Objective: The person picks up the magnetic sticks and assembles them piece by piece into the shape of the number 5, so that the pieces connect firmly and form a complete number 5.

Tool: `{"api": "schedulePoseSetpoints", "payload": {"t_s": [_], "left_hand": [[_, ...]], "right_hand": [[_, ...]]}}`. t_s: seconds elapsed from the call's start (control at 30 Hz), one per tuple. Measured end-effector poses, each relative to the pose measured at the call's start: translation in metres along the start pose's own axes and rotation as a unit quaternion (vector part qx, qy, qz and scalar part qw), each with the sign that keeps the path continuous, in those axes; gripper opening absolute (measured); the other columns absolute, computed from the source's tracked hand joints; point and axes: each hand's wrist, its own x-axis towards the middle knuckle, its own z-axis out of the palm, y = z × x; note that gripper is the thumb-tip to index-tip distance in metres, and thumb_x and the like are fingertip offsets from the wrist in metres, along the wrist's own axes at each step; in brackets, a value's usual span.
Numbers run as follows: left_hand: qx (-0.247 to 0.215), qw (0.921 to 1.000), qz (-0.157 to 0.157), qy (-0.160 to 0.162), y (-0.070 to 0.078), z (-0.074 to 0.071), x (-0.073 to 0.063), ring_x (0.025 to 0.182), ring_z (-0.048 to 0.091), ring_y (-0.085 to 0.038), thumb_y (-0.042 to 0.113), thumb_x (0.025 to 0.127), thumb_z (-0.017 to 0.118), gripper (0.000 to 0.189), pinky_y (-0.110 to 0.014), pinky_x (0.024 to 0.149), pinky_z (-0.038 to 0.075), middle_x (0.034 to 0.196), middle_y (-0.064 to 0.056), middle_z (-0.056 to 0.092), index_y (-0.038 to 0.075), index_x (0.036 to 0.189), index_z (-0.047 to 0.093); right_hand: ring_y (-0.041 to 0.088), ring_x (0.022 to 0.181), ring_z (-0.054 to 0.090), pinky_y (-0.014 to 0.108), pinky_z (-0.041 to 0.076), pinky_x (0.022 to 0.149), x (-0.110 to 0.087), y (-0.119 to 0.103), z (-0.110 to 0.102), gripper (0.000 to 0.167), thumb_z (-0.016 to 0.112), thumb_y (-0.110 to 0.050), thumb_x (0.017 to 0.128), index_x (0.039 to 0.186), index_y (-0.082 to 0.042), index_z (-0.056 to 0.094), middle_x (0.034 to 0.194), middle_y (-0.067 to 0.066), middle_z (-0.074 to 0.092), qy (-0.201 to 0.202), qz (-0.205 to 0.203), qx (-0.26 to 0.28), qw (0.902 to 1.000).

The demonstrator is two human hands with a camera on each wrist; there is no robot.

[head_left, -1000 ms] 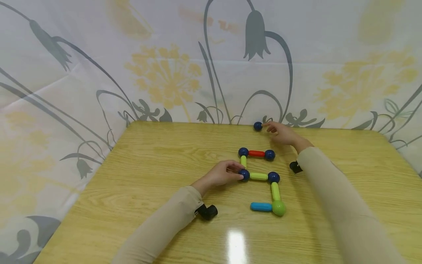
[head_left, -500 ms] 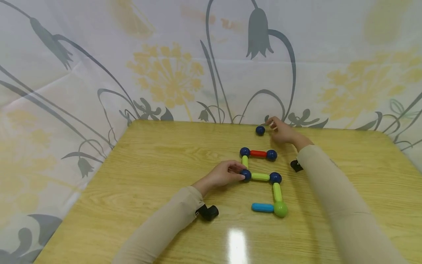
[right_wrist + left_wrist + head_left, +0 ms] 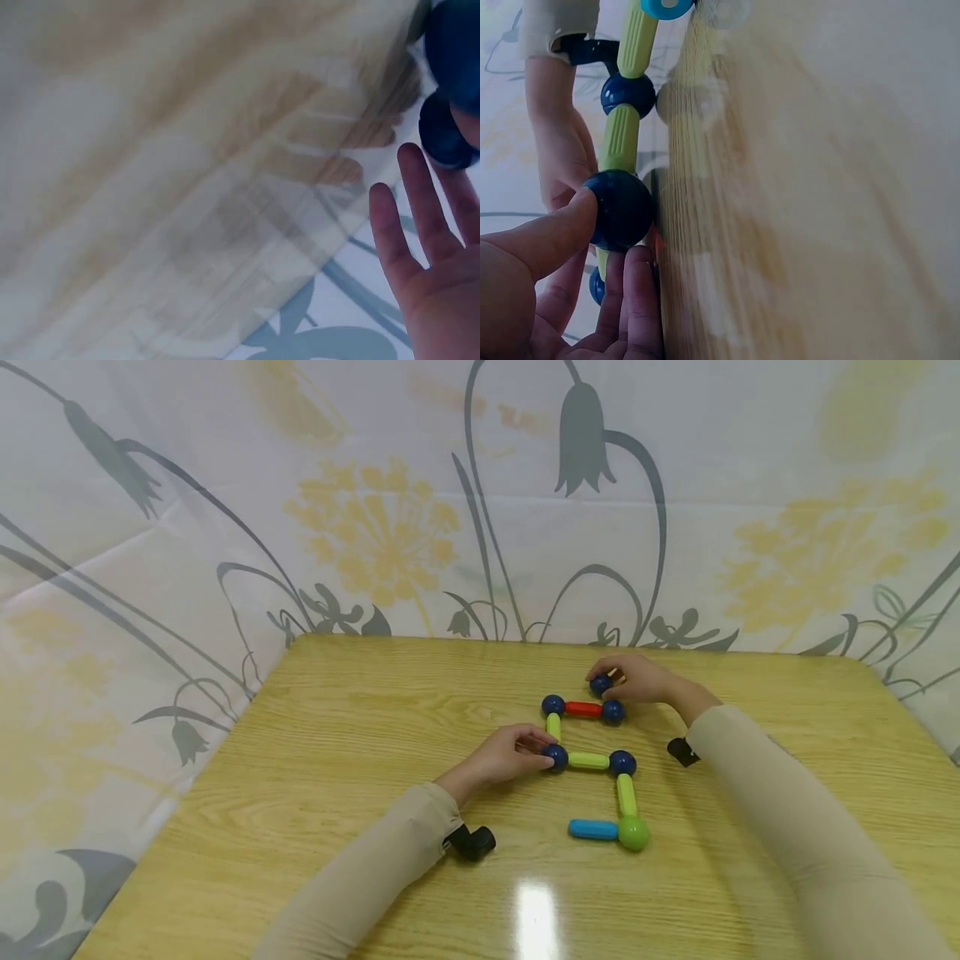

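Note:
Dark blue balls, a green ball (image 3: 633,832) and coloured rods form an S shape on the wooden table. My left hand (image 3: 504,754) pinches the blue ball (image 3: 556,757) at the left bend between thumb and fingers; the left wrist view shows the thumb on this ball (image 3: 621,210). At the far end, my right hand (image 3: 643,680) holds a separate blue ball (image 3: 601,684), just behind the blue ball (image 3: 613,712) that ends the red rod (image 3: 583,709). In the right wrist view, the right hand's fingers (image 3: 424,202) are stretched out, and two balls sit at the edge.
Yellow-green rods (image 3: 588,761) link the middle balls. From the green ball a light blue rod (image 3: 593,829) points left with a free end. A flower-patterned cloth (image 3: 390,485) hangs behind the wooden table (image 3: 337,735). Black wrist cameras (image 3: 472,842) stick out from the sleeves.
My right hand has closed around the loose blue ball and brought it from the table's far edge towards me, near the red rod's right end. The left hand stays on its ball.

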Motion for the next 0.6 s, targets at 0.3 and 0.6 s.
{"api": "schedulePoseSetpoints", "payload": {"t_s": [0.3,0.6], "left_hand": [[-0.001,0.9999,0.01,0.006,-0.002,0.001,-0.001,0.098,0.057,-0.018,0.016,0.087,0.068,0.024,-0.032,0.081,0.047,0.107,-0.003,0.061,0.013,0.111,0.065],[-0.002,1.0,0.008,0.003,-0.001,0.002,0.0,0.096,0.056,-0.019,0.016,0.087,0.068,0.025,-0.031,0.078,0.047,0.106,-0.003,0.061,0.012,0.111,0.065]], "right_hand": [[0.032,0.097,0.058,0.047,0.048,0.084,-0.028,-0.016,0.005,0.031,0.066,-0.003,0.086,0.117,0.002,0.059,0.116,0.017,0.057,0.057,0.01,0.013,0.9982],[0.019,0.085,0.058,0.042,0.051,0.078,-0.059,-0.039,0.013,0.032,0.071,-0.004,0.082,0.112,-0.001,0.063,0.109,0.01,0.061,0.082,-0.025,-0.009,0.9963]]}}
